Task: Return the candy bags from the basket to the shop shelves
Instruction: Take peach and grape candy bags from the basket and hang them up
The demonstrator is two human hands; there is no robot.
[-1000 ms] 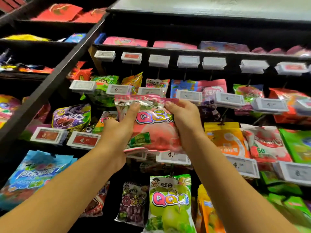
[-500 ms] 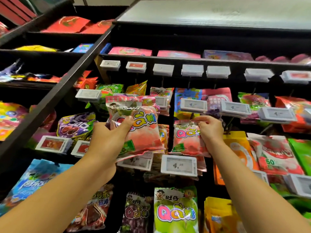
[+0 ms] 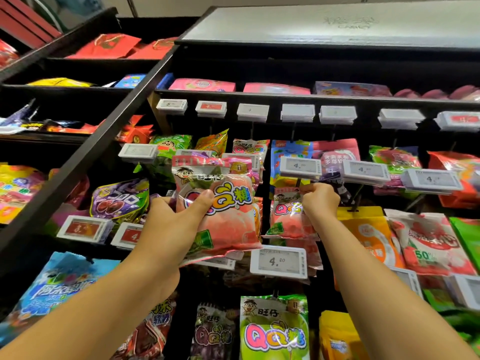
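The black shop shelves [image 3: 161,81] fill the view, hung with rows of bright candy bags on pegs, each peg fronted by a white price tag. A grey header panel [image 3: 337,24] caps the right-hand unit, and flat pink packs [image 3: 202,85] lie on its top shelf.

In the middle row a pink peach candy bag [image 3: 231,203] is held up in front of the pegs by the left hand [image 3: 176,222]: the thumb lies across the bag's printed face and the fingers are curled round behind its left edge, so the bag is gripped and clear of any peg. Just to its right a second peach bag [image 3: 288,219] hangs among others of its kind; the right hand [image 3: 320,200] pinches its top edge, fingers together on the bag's header beside the peg.

Below that bag sits a price tag reading 4 [image 3: 279,261]. Under it hangs a green apple candy bag [image 3: 274,331], with a purple grape bag [image 3: 213,331] beside it on the left.
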